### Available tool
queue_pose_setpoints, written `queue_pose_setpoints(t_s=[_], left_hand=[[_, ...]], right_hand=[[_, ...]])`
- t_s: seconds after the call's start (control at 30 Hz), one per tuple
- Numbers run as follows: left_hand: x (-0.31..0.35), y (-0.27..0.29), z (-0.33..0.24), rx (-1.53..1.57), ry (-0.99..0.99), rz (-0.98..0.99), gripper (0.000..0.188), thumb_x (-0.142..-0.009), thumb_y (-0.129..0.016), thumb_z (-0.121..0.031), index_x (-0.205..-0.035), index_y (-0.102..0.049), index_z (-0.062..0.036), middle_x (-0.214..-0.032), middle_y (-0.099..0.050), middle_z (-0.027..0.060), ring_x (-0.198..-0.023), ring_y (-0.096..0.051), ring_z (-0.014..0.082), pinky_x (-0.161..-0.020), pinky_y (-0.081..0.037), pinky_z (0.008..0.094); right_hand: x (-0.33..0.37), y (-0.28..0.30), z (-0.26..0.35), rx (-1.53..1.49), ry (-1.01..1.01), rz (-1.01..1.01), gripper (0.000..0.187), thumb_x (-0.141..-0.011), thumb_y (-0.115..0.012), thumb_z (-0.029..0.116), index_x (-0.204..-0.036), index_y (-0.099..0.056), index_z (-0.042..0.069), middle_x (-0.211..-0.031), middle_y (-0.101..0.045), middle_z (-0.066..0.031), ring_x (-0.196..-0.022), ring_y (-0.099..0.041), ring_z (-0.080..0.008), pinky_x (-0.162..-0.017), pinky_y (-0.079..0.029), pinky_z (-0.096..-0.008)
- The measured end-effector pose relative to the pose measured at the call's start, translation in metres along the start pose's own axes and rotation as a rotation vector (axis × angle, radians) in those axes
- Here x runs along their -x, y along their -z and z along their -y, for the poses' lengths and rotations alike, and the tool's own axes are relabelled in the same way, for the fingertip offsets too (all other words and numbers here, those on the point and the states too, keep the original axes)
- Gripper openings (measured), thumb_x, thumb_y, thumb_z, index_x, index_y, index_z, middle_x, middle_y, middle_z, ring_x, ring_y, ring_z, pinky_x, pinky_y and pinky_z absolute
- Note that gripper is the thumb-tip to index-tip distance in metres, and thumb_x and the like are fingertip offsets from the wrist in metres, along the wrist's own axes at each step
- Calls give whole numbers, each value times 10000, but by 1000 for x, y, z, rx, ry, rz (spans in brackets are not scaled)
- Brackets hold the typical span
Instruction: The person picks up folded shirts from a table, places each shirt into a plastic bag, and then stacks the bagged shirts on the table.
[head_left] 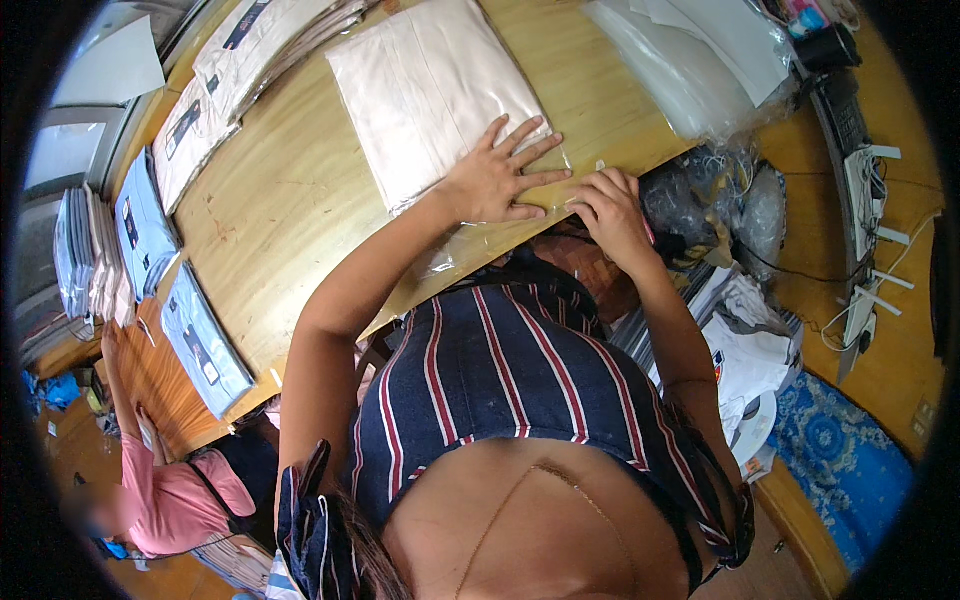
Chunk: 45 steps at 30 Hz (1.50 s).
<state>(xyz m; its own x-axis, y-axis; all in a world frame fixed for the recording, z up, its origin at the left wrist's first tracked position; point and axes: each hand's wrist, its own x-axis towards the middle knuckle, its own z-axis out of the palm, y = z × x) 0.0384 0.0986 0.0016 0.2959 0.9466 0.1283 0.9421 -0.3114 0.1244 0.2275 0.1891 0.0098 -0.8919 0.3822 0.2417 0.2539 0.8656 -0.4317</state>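
Observation:
A folded pale pink garment (430, 90) lies in a clear plastic bag on the wooden table in front of me. My left hand (500, 178) rests flat on its near right corner, fingers spread. Right of it, at the table's front edge, my right hand (612, 212) is closed with its fingers bent together. What it grips, if anything, is too small to make out. A sliver of something pinkish red shows beside that palm. Loose clear plastic (440, 258) shows at the table edge below my left wrist.
Bagged pale garments (270, 50) and light blue ones (205, 340) line the table's left side. Clear plastic bags (680, 75) lie at the far right. A power strip with cables (862, 200) stands at right. Another person in a pink top (190, 495) is at lower left.

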Motion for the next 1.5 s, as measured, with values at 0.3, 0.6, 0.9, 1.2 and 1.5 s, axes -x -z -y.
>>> queue_pose_setpoints(t_s=[0.3, 0.6, 0.9, 1.2, 1.5], left_hand=[[0, 2, 1, 36, -41, -12, 407, -770, -339, -569, -1147, -422, -440, -1363, -187, 28, -1258, -115, 292, -969, -126, 536], [0, 0, 0, 36, -22, 35, 408, -772, -337, -570, -1161, -388, -459, -1373, -156, 14, -1266, -87, 282, -984, -109, 523], [1, -4, 1, 18, -26, 2, 407, -802, -266, -567, -1178, -372, -451, -1364, -184, 25, -1267, -81, 271, -994, -75, 503], [0, -4, 3, -17, -34, 28, 408, -809, -258, -552, -1189, -360, -445, -1363, -185, 30, -1267, -79, 274, -993, -70, 507], [3, -6, 3, 13, -59, -32, 390, -813, -293, -520, -1193, -347, -450, -1361, -181, 37, -1262, -101, 282, -992, -79, 515]], right_hand=[[19, -6, 0, 55, 136, -148, 93, -671, -582, 72, -757, -616, 76, -795, -562, -6, -797, -504, -169, -758, -322, -333], [34, -12, 0, 153, 193, -212, 162, -646, -587, 64, -803, -627, 64, -832, -578, -7, -789, -500, -174, -743, -311, -343], [35, 1, 25, 191, -10, -173, 259, -686, -617, 200, -928, -582, 117, -951, -513, -20, -893, -456, -197, -766, -282, -392], [9, -16, 41, 147, 105, -71, 156, -670, -600, 156, -820, -587, 113, -866, -535, 13, -871, -480, -145, -747, -264, -351], [36, -22, 40, 152, 202, -122, 198, -688, -593, 155, -871, -554, 89, -780, -519, -9, -776, -482, -161, -727, -280, -377]])
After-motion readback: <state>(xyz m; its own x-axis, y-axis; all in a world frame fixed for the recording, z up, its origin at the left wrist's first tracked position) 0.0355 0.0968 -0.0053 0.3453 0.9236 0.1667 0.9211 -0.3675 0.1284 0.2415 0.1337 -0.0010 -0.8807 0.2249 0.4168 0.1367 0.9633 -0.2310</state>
